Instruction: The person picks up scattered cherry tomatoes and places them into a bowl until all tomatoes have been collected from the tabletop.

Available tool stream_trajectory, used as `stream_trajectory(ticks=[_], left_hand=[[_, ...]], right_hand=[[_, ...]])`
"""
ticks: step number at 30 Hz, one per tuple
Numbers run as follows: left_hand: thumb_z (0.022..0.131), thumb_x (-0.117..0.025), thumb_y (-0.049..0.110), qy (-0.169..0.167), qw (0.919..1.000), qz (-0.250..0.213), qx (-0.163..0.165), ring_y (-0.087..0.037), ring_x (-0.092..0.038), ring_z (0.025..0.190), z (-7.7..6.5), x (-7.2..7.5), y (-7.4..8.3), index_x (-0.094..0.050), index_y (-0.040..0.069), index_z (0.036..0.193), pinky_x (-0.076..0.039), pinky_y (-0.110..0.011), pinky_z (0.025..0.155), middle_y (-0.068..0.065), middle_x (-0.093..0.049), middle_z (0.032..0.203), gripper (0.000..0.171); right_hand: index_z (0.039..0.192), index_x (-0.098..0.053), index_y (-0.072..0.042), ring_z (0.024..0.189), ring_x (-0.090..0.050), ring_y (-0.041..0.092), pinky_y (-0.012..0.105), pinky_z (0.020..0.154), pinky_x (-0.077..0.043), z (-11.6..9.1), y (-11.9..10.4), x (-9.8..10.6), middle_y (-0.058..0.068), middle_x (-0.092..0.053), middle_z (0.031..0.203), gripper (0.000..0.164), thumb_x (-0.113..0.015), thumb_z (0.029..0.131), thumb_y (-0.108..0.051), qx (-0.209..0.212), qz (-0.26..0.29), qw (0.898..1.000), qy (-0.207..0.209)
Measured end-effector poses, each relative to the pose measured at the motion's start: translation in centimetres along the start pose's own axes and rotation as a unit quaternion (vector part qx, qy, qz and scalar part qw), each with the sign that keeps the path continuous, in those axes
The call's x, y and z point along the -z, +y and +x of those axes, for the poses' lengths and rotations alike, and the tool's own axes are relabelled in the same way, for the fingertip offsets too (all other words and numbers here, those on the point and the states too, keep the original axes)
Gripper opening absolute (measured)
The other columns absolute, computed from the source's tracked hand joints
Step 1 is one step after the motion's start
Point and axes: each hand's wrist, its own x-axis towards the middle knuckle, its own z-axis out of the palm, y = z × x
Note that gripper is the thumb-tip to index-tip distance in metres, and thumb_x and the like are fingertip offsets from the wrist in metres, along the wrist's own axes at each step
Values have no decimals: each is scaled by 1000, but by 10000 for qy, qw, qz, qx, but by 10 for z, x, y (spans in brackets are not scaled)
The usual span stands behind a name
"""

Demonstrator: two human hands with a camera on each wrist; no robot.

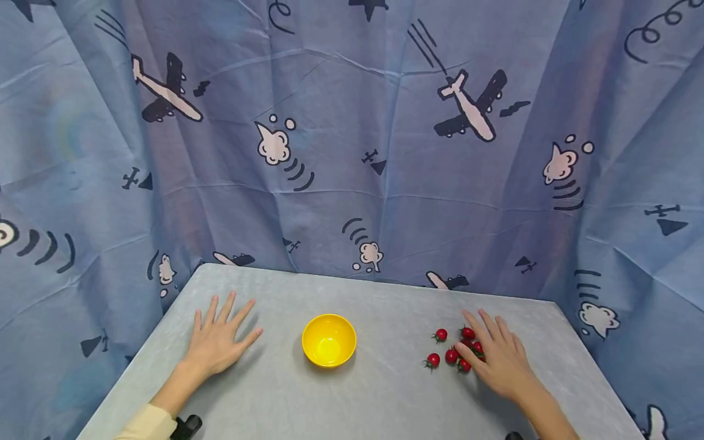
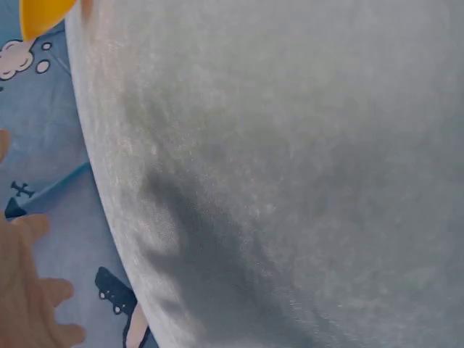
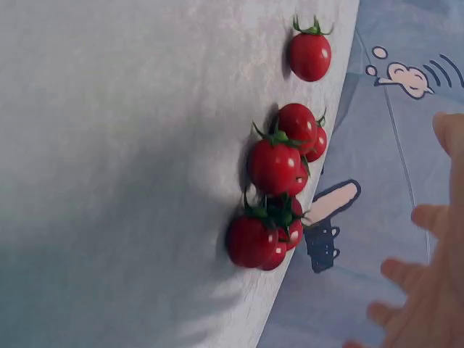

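A yellow bowl (image 1: 329, 359) stands on the table between the two hands, with nothing visible inside. Several cherry tomatoes (image 1: 451, 355) with green stems lie in a loose group on the right side, seen closer in the right wrist view as red tomatoes (image 3: 272, 167). My right hand (image 1: 503, 360) is spread over the right part of that group, hiding some of it, and holds nothing. To the left of the bowl, my left hand (image 1: 214, 345) has its fingers spread and straight, with no object in it. In the left wrist view the left hand (image 2: 29, 290) shows only partly.
The pale grey table (image 1: 374, 403) ends at a far edge close to a blue curtain (image 1: 341, 153) printed with airplanes. A black wrist strap (image 1: 186, 426) shows at the left wrist, by a cream sleeve (image 1: 147, 423).
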Motion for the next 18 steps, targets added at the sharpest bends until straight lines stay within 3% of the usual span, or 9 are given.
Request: stream_trajectory(ticks=[4,7,9,12,18], left_hand=[[101,-59,50,87,9972,-721,-198,-50,-30,141,-2,0,-1,-47,15,153,-20,-73,109,-21,-37,157,64],[102,-64,34,166,9814,-1850,-485,-45,-49,129,-3,-2,-1,-52,7,146,-38,-64,105,-21,-52,144,53],[102,-66,23,122,9603,-2719,-614,-42,-57,122,-4,-4,0,-55,2,140,-46,-57,100,-20,-59,135,45],[102,-64,12,-51,9239,-3772,-636,-40,-63,113,-6,-8,3,-58,-3,134,-54,-49,92,-23,-64,126,36],[103,-61,10,-725,8639,-4978,-248,-46,-63,109,-11,-12,14,-53,-7,137,-59,-42,83,-28,-61,129,39]], right_hand=[[150,-44,-4,131,-38,53,77,96,-30,-6,8,4,29,-43,146,62,-68,100,-30,513,527,9964,427],[139,-53,1,116,-55,42,63,91,-47,-11,15,6,24,-56,132,48,-71,98,-16,534,838,9936,531],[130,-59,2,104,-63,34,52,82,-55,-15,19,8,19,-62,122,37,-71,97,-10,358,1003,9930,513],[117,-66,0,88,-66,23,36,69,-58,-22,27,10,11,-67,106,22,-70,96,-5,97,1337,9899,466],[107,-68,2,75,-65,17,27,61,-55,-34,42,7,8,-68,92,11,-68,96,0,-110,2202,9748,330]])
